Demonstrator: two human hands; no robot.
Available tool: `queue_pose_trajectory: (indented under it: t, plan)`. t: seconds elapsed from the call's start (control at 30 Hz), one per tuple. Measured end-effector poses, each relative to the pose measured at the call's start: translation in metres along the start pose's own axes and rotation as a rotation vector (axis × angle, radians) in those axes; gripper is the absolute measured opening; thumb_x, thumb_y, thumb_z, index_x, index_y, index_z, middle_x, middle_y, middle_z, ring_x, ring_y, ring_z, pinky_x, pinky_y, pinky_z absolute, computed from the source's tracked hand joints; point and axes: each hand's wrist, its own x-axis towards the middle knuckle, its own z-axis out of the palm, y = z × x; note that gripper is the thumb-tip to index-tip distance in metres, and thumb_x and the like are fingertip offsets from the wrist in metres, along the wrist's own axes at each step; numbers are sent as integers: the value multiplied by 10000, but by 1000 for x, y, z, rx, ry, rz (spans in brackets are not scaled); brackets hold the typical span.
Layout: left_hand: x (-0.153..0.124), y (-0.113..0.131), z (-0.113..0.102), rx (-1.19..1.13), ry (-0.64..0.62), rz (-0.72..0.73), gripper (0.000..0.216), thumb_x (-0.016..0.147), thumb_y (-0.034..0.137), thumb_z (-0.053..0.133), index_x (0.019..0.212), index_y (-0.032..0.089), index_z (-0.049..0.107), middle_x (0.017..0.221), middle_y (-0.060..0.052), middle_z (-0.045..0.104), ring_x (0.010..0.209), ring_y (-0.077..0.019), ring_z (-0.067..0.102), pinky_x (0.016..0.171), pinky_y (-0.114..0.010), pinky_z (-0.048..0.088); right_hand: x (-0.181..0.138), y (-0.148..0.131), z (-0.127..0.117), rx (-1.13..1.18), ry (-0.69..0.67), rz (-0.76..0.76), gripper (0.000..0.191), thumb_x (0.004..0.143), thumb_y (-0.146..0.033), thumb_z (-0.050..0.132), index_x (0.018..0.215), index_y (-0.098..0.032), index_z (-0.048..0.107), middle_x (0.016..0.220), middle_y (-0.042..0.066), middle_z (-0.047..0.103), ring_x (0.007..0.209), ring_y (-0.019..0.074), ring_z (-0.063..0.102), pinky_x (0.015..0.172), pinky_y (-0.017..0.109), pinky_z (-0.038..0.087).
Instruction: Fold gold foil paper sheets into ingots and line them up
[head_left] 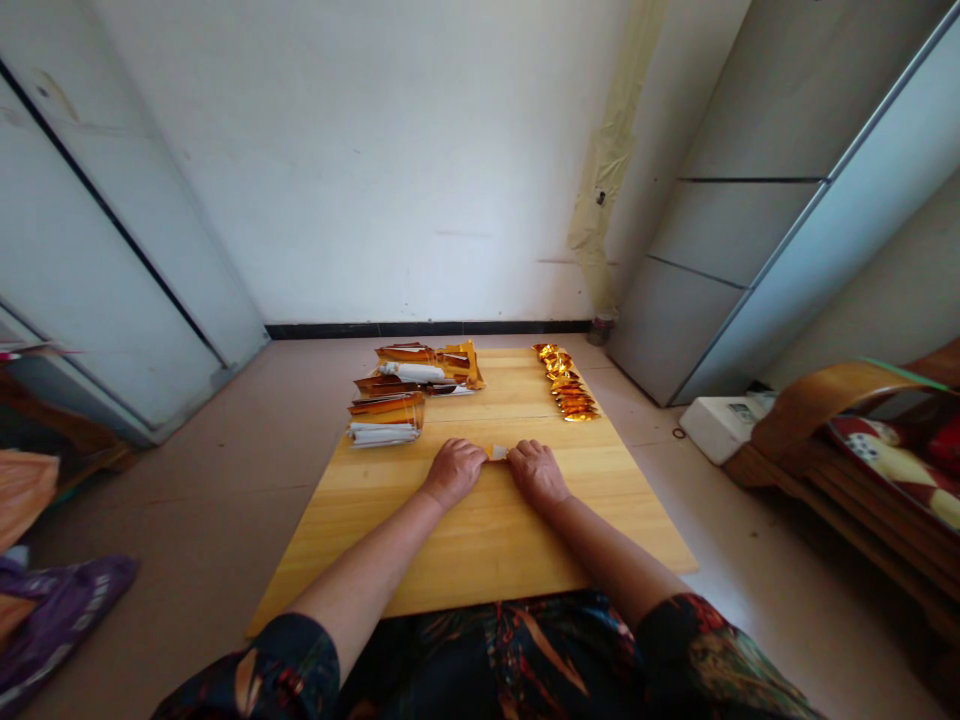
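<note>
My left hand (456, 471) and my right hand (538, 472) are closed on the two ends of a small folded piece of orange-and-white paper (498, 454). It lies low over the middle of the wooden table (480, 540). Only its short middle shows; the fingers hide its ends. At the far left of the table are piles of orange-brown paper sheets (386, 410) with white backs, some loosely overlapping. A row of shiny gold folded foil pieces (566, 385), pressed close together, runs along the far right side.
Behind the table stands a white wall (420, 200) with a dark skirting strip. A grey refrigerator (720, 220) is at the right, near a white box (720, 428) and a wooden bench (847, 520). Bags, one of them a purple bag (67, 620), lie at the left.
</note>
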Motion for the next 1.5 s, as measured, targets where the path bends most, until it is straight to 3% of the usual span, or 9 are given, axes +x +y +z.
queue_pose_trajectory:
  t: [0.27, 0.47, 1.03, 1.5]
  plan:
    - [7, -2, 2, -164, -11, -219, 155, 843, 216, 542, 852, 209, 696, 960, -36, 674, 958, -176, 554, 853, -320, 410, -5, 0, -3, 205, 82, 171, 206, 913, -327, 496, 856, -230, 669, 938, 36, 628, 911, 167, 515, 769, 280, 313]
    - [16, 4, -4, -115, -94, -363, 196, 864, 324, 515, 835, 230, 684, 987, -28, 653, 1002, -202, 533, 826, -353, 387, -3, -6, -1, 208, 113, 258, 189, 903, -303, 510, 815, -204, 645, 960, 35, 629, 893, 160, 521, 784, 279, 322]
    - [27, 18, -7, 34, -100, -451, 232, 855, 385, 492, 815, 203, 630, 950, -69, 658, 956, -239, 521, 758, -361, 336, 6, -7, 1, 147, 25, 364, 212, 897, -332, 491, 907, -192, 650, 1264, 102, 532, 1094, 235, 481, 874, 358, 360]
    - [26, 18, -1, -2, -58, -575, 271, 825, 449, 525, 773, 204, 626, 923, -69, 654, 938, -243, 518, 791, -401, 325, 6, -7, 4, 186, 60, 379, 177, 866, -307, 520, 877, -194, 657, 1323, 108, 508, 1122, 260, 474, 894, 378, 359]
